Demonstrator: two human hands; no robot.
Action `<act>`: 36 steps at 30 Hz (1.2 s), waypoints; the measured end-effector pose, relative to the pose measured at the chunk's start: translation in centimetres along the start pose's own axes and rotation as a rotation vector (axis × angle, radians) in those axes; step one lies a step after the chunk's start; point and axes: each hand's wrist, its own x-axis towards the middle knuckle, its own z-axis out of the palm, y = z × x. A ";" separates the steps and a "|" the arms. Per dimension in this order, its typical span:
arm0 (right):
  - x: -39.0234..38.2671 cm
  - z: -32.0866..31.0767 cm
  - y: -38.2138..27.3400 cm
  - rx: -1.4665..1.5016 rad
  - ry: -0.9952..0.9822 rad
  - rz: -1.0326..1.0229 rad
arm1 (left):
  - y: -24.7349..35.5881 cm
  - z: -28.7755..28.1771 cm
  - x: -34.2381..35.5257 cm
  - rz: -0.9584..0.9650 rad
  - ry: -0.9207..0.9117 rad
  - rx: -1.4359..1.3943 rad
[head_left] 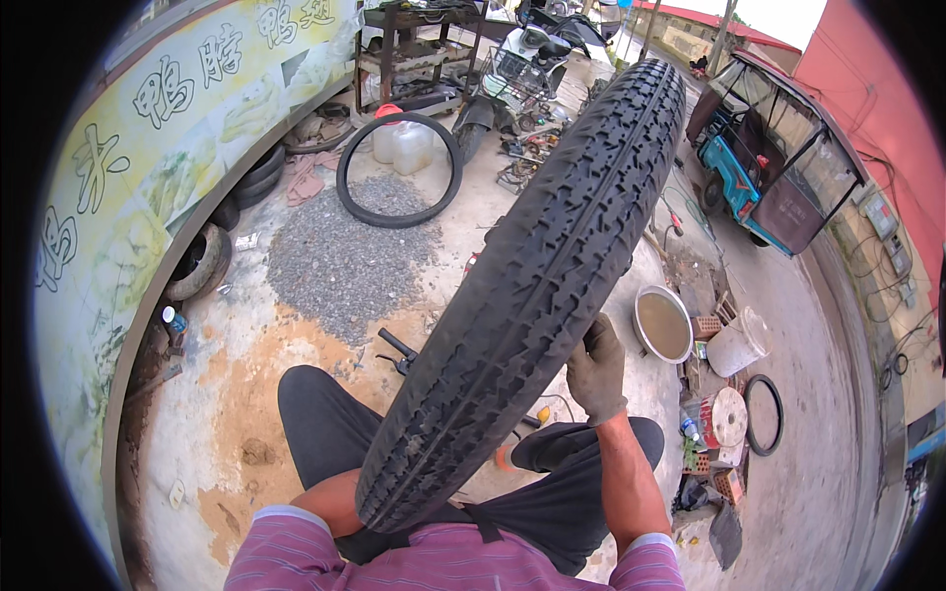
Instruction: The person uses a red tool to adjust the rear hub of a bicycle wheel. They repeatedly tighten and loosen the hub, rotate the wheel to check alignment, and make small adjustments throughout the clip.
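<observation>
Item: black ribbed tyre point(537, 286), held on edge, tread toward the viewer, running from the near lap up to the far right; its near end rests against the seated person's body, so the weight seems carried there rather than in the arms. Right hand point(595, 369), in a grey work glove, closed around the tyre's right edge at mid-length, fingers curled over the rim, steadying it upright. Left hand: hidden behind the tyre's near end, only the forearm shows; grip cannot be told. Surroundings, on the concrete floor: a bare tyre hoop point(399, 169) far left beside a white jug point(404, 146); a gravel patch point(345, 261) nearer; a metal basin point(662, 323) of murky water just right of the tyre; a small rubber ring point(764, 414) further right; a blue three-wheeler point(774, 163) parked far right.
</observation>
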 end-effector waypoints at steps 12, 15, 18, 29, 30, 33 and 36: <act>0.4 -0.5 -0.2 -0.062 -0.084 0.029 | -1.1 0.9 -0.1 0.071 0.075 -0.074; 0.6 -0.8 -0.1 0.021 -0.184 0.113 | -0.6 0.5 0.0 0.011 0.031 -0.061; 1.3 -1.5 -0.1 0.212 -0.290 0.368 | -0.2 0.0 0.2 -0.018 -0.022 -0.029; 1.7 -1.7 -0.8 0.239 -0.338 0.511 | -2.6 1.1 0.6 0.047 0.022 -0.031; 1.7 -1.7 -0.8 0.182 -0.291 0.449 | -2.9 1.2 0.7 0.069 0.045 -0.030; 1.0 -1.1 -0.6 0.031 -0.157 0.206 | -3.7 1.4 0.8 0.107 0.079 -0.020; 1.0 -0.8 -0.4 0.022 -0.141 0.087 | -3.7 1.6 0.9 0.077 0.044 -0.008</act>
